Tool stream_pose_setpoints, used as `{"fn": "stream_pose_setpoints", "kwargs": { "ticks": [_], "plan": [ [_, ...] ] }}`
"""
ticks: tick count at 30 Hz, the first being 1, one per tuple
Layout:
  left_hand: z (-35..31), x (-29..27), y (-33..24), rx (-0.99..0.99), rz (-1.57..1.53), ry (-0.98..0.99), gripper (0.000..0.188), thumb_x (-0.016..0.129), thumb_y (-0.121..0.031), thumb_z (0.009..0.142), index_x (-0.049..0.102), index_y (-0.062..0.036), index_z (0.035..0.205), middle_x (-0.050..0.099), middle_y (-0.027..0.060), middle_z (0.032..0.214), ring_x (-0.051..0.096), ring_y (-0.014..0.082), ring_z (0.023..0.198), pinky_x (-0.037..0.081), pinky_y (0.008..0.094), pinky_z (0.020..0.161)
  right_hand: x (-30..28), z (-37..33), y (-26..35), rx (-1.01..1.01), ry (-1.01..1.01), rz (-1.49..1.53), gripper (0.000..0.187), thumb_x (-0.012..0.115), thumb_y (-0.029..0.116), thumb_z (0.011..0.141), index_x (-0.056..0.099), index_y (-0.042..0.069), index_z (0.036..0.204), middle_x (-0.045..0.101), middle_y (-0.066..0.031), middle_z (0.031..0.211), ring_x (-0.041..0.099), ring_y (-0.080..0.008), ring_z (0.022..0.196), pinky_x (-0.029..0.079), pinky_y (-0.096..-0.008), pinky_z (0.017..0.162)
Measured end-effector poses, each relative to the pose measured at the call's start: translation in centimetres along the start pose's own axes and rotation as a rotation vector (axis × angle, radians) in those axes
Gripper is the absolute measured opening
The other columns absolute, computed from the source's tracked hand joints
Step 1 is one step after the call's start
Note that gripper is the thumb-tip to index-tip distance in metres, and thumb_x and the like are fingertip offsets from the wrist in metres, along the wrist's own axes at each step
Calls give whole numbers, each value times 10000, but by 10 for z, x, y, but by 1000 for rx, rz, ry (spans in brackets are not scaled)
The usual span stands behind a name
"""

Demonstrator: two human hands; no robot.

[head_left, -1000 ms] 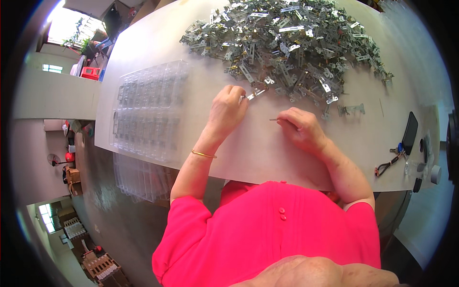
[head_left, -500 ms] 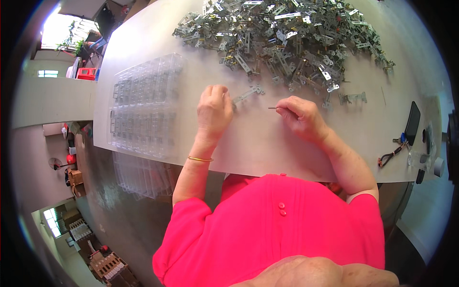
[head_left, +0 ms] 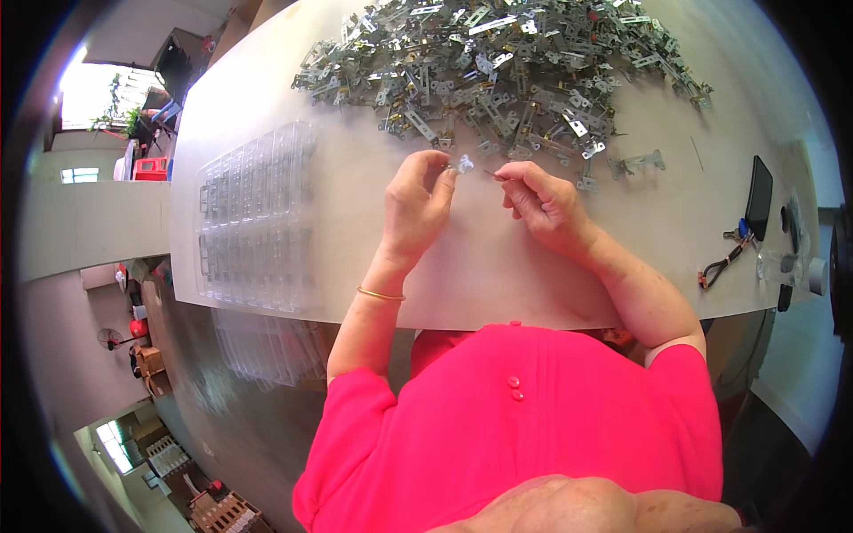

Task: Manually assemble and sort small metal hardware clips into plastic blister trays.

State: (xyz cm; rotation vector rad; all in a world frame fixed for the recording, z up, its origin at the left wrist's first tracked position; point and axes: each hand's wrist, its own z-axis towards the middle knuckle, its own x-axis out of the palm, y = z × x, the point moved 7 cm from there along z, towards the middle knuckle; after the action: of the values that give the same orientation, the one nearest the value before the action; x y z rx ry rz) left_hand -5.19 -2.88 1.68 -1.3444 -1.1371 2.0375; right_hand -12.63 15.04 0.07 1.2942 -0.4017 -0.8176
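My left hand is closed on a small metal bracket, whose shiny end sticks out past the fingertips toward the right. Facing it, my right hand pinches a thin dark rod, its tip pointing left at the bracket across a small gap. Most of the bracket is hidden by my fingers. Just beyond both hands lies a big heap of metal brackets, some with brass-coloured parts. One separate bracket rests to the right of the heap.
Clear plastic compartment trays holding metal parts are at the table's left. More clear trays sit below the table edge. At the right are a black phone, keys on a dark strap and a thin needle-like piece.
My left hand has lifted the bracket and turned it, bringing it closer to my right hand. My right hand has moved slightly up and left with the rod. The whole view has shifted a little.
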Motion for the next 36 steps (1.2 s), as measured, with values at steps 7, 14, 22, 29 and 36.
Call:
{"fn": "stream_pose_setpoints", "kwargs": {
  "ticks": [7,14,22,29,36],
  "plan": [
    [11,27,-2,-325,-673,243,183,649,-120,985,630,21,1100,659,43,815,620,106,705,499,242,637,-5,-1,1,96,-64,18,161,594,52,1002,610,48,1162,666,-49,834,639,-93,698,541,-258,604],
    [9,35,8,-319,-697,256,168,649,-128,987,634,-3,1097,644,24,805,592,92,680,470,231,607,-7,0,1,128,-92,23,151,611,58,991,616,39,1141,672,-43,811,634,-86,673,539,-254,604],
    [7,31,9,-172,-579,163,163,675,-76,966,626,-10,1107,632,-7,839,554,47,705,456,201,616,-6,-1,-1,150,-97,-14,251,610,44,985,563,60,1230,673,-53,793,637,-93,662,526,-257,603],
    [3,27,8,-53,-481,148,152,675,-51,964,619,-13,1100,623,-26,862,541,28,734,453,187,630,-1,-1,5,180,-15,56,281,578,49,1007,528,63,1284,668,-49,803,646,-101,696,552,-264,642],
    [-3,32,-3,71,-401,217,145,680,-34,959,611,-11,1085,650,-12,886,585,29,785,479,191,673,9,-3,4,214,54,197,236,568,63,1022,562,52,1258,668,-36,842,637,-84,726,552,-257,663]
  ]
}}
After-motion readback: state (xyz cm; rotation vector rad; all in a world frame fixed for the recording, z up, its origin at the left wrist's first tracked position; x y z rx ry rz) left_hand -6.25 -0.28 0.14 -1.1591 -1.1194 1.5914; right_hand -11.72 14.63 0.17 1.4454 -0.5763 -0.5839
